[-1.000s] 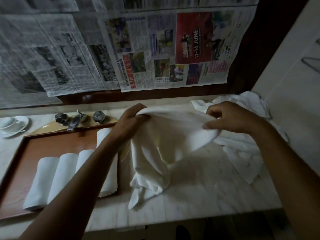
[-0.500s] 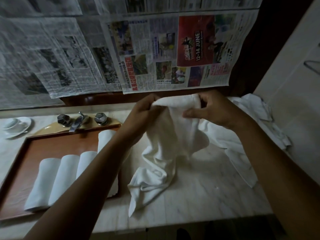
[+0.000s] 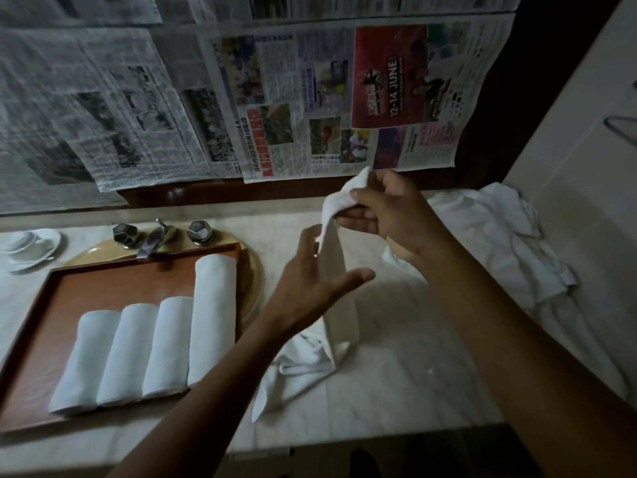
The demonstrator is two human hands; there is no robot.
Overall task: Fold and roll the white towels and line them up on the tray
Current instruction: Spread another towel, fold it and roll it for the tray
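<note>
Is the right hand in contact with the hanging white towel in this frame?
Touching. The head view shows the right hand pinching the top corner of the towel between thumb and fingers.

Newspaper sheets across the back wall, faucet between two knobs, cup and saucer far left

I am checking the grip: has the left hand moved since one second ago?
Yes. The left hand let go of the towel and came down toward the person, farther right of the tap knob. The right hand pinches the towel.
</note>
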